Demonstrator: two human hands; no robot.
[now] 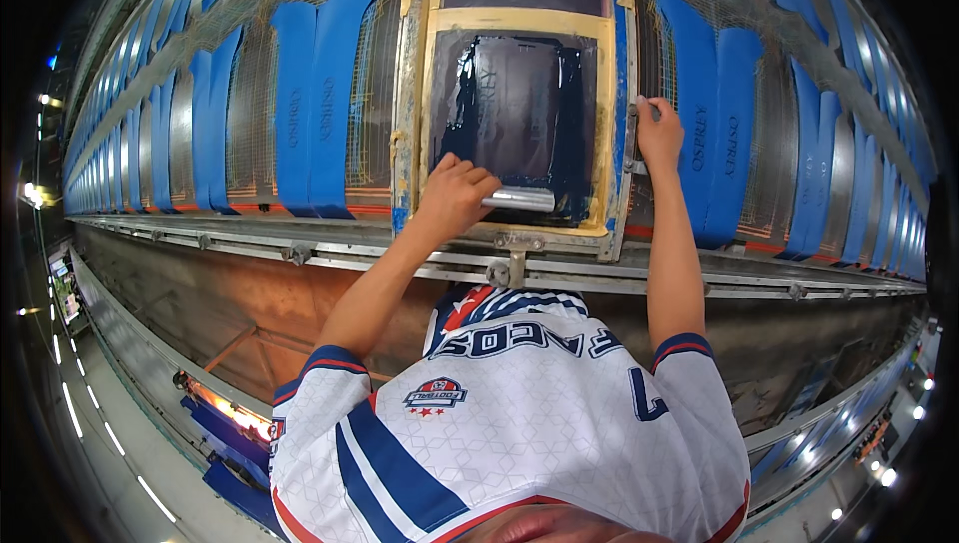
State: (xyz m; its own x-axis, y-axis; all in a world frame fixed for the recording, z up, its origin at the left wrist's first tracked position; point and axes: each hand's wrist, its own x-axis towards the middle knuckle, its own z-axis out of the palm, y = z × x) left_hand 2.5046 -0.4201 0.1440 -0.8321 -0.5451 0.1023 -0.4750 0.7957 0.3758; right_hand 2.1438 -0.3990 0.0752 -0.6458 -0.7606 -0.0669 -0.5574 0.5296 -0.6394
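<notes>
My left hand [455, 193] is closed round a silver squeegee [524, 200], which lies across the lower part of a screen-printing frame [407, 73] coated with dark, glossy ink along its sides. The metal-edged frame has cream tape inside its border. My right hand [659, 133] is closed at the frame's right side, on a small metal fitting on that edge, mostly covered by the fingers.
Long printing tables carry rows of blue fabric pieces [310, 103] with printed marks, left and right of the frame. A metal rail [390, 263] runs along the near edge. Below it are a brown surface [260, 293] and an aisle [110, 423] with strip lights.
</notes>
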